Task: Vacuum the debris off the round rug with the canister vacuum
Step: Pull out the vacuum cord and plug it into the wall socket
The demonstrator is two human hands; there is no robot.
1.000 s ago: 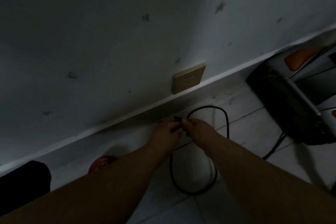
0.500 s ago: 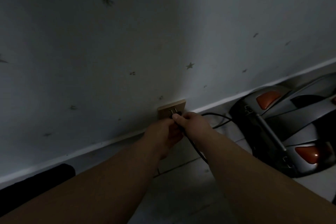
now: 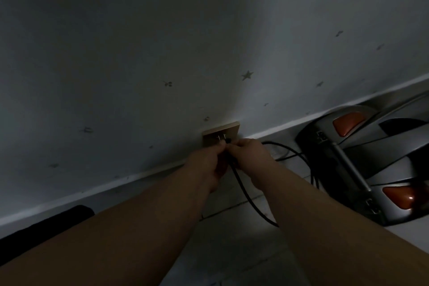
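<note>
Your left hand (image 3: pixel 209 162) pinches the plug (image 3: pixel 226 141) just before the socket (image 3: pixel 220 133), with the prongs not yet in. Your right hand (image 3: pixel 248 153) pinches it too, above the cord (image 3: pixel 243 188). Keep the prongs square to the slots and push straight. The vacuum (image 3: pixel 371 158) stands at right, near the wall.

Open floor (image 3: pixel 227 251) below the socket (image 3: pixel 232 130); the vacuum (image 3: pixel 371 158) crowds the right side, its cord (image 3: pixel 245 190) trailing across the tiles between.
</note>
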